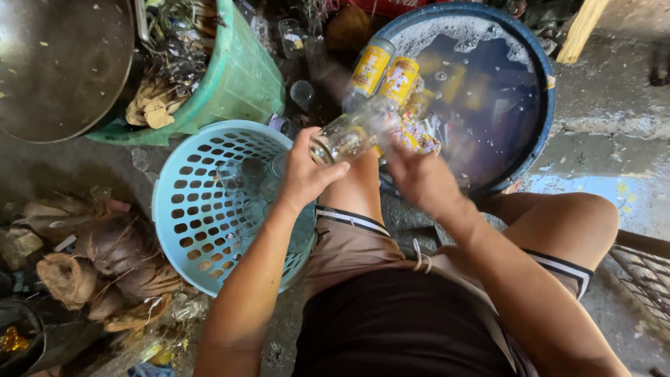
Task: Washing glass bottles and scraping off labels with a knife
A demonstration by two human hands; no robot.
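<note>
Both hands at frame centre — left hand (301, 174) curled round a wet glass bottle (347, 136), right hand (417, 176) pinching its label end. Slick glass could slip — smashing beside the blue basket (202, 230).

Basket (202, 209) left of knees; tub (537, 84) ahead, bottles (384, 73) inside.

Green bin (241, 80), coconut husks (105, 258)

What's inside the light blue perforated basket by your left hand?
The light blue basket holds several clear glass jars near its far side. The left hand and forearm cover its right part, so anything there is hidden.
</note>
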